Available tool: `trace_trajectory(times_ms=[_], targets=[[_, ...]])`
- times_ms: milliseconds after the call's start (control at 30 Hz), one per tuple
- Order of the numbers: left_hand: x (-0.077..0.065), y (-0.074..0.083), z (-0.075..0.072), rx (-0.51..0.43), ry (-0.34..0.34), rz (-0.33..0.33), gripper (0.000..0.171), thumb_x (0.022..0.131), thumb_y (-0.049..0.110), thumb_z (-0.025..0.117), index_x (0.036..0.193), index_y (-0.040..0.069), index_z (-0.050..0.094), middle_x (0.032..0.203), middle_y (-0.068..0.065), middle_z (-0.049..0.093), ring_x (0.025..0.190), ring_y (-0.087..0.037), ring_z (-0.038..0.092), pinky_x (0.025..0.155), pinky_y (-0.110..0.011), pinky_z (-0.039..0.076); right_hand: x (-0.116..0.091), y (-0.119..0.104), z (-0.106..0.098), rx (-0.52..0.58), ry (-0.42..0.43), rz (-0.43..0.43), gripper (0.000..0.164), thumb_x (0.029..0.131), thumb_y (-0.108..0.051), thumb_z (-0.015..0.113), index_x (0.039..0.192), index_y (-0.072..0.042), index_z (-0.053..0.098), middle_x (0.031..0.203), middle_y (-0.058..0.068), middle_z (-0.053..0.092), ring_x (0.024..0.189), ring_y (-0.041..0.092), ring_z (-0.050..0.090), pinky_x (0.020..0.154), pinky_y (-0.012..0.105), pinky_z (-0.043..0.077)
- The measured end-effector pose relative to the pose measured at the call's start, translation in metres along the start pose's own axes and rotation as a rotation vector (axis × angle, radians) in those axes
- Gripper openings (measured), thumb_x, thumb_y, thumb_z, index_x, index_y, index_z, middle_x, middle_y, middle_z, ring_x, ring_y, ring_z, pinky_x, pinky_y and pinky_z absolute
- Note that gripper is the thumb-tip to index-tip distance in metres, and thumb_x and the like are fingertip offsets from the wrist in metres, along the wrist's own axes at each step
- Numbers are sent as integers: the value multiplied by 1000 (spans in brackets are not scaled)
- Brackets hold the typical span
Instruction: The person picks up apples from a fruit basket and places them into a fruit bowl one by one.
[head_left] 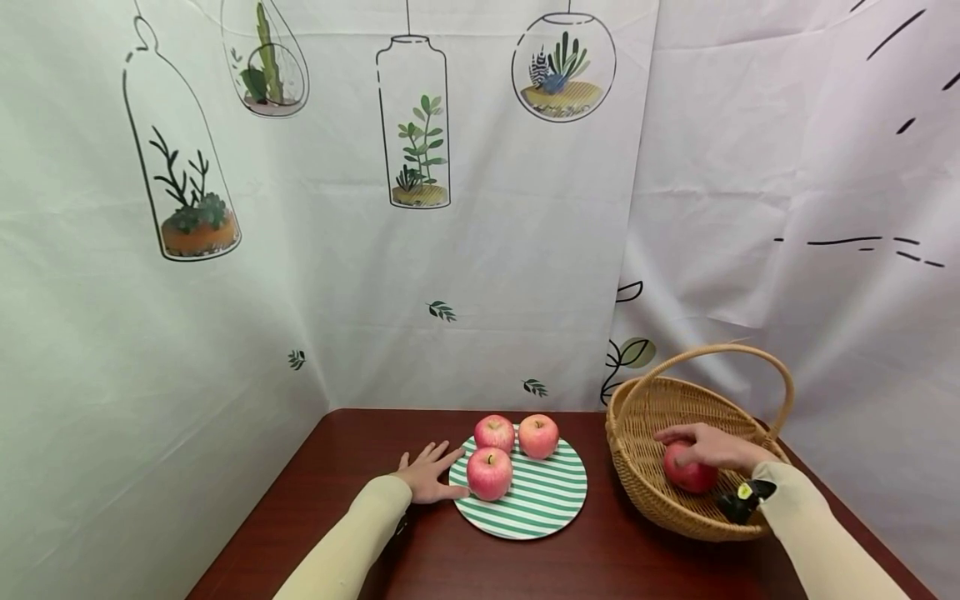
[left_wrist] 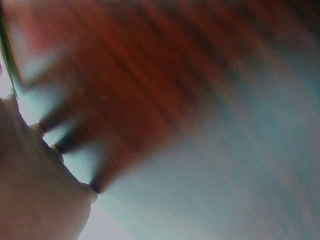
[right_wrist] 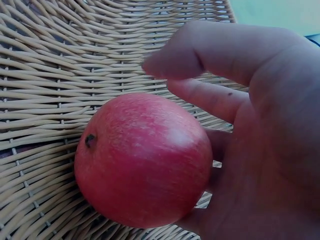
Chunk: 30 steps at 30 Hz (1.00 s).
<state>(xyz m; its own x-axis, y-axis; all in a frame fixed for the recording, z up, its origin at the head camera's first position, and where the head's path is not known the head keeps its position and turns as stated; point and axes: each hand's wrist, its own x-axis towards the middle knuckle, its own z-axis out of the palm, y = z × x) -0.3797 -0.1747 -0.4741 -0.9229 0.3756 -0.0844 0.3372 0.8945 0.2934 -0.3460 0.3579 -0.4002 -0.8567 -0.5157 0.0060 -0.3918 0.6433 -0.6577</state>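
Observation:
My left hand [head_left: 424,477] rests on the table with fingers spread, at the left edge of a round green-and-white striped plate [head_left: 551,512]. Its fingertips also show in the left wrist view against blurred brown wood. Three red apples sit on that plate: a front one [head_left: 489,474], a back left one [head_left: 494,433] and a back right one [head_left: 538,437]. Inside a wicker basket [head_left: 637,487] to the right lies another red apple [right_wrist: 142,160]. My right hand [head_left: 716,448] is over this apple, its fingers loosely bent beside it and the upper digits standing off its skin.
The basket's tall arched handle [head_left: 720,348] rises above my right hand. Behind the dark brown table [head_left: 367,442] hangs a white cloth [head_left: 480,267] printed with plants in jars. Cloth also borders the left and right sides.

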Motion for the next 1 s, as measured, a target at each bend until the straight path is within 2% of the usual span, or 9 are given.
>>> trace_trajectory(times_ms=[233,500,800,1000], targets=[[-1,1,-1,9,-1,-8,93,82,78,58,158,31,34,167,-8,25,155,-37,17,115,-73,8,0,2,3,-46,15,48,60,76,-9,66,134,1,61,132,26,61,106,21,56,78,25,46],[-4,5,-4,14,-7,-11,92,83,77,58,159,31,33,167,-8,24,155,-36,17,116,-72,8,-1,5,2,-90,38,53,50,83,-13,67,131,-1,64,127,23,64,110,28,59,84,39,48],[-1,0,-1,10,-9,-5,93,82,79,57,159,31,33,167,-9,24,155,-37,16,116,-72,7,-4,4,4,-55,44,91,48,89,-17,67,132,4,62,119,21,66,99,21,60,76,27,51],[2,-2,1,-1,0,-9,94,81,80,58,158,31,33,167,-8,24,155,-37,16,116,-73,7,-5,2,6,-59,45,116,50,88,-17,66,133,5,60,114,19,66,95,21,61,76,31,50]])
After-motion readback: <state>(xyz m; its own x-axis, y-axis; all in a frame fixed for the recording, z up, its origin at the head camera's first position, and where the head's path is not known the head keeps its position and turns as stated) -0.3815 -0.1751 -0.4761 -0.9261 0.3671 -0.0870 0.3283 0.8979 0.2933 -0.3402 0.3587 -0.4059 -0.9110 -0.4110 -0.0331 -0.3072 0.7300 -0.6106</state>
